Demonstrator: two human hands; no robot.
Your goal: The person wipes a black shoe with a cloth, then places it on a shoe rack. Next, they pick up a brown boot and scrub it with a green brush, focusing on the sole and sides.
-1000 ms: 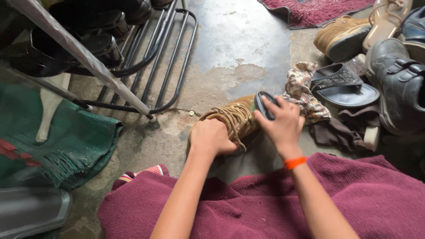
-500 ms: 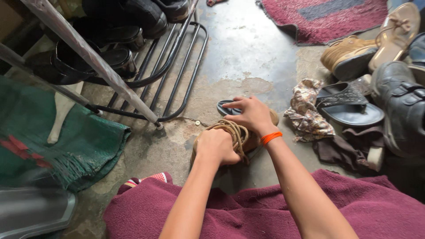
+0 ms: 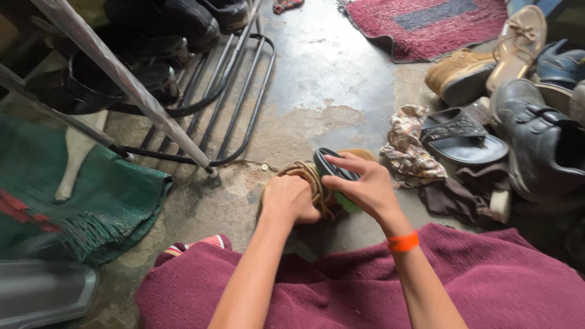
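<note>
Hands meet over a tan lace-up boot (image 3: 304, 178) lying on the concrete floor (image 3: 329, 67), just in front of a maroon cloth (image 3: 487, 280) across the lap. Left hand (image 3: 289, 199), arm stretched forward, clamps down on the laced upper. Right hand (image 3: 364, 186), an orange band (image 3: 403, 242) at the wrist, grips a dark oval brush (image 3: 331, 167) against the boot. A floral rag (image 3: 409, 146) and black sandal (image 3: 460, 135) lie to the right; a metal shoe rack (image 3: 225, 91) stands to the left.

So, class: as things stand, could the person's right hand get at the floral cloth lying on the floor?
Probably yes. The floral cloth lies on bare floor just beyond the right hand, with nothing between them, but that hand grips a dark brush against the tan boot.
</note>
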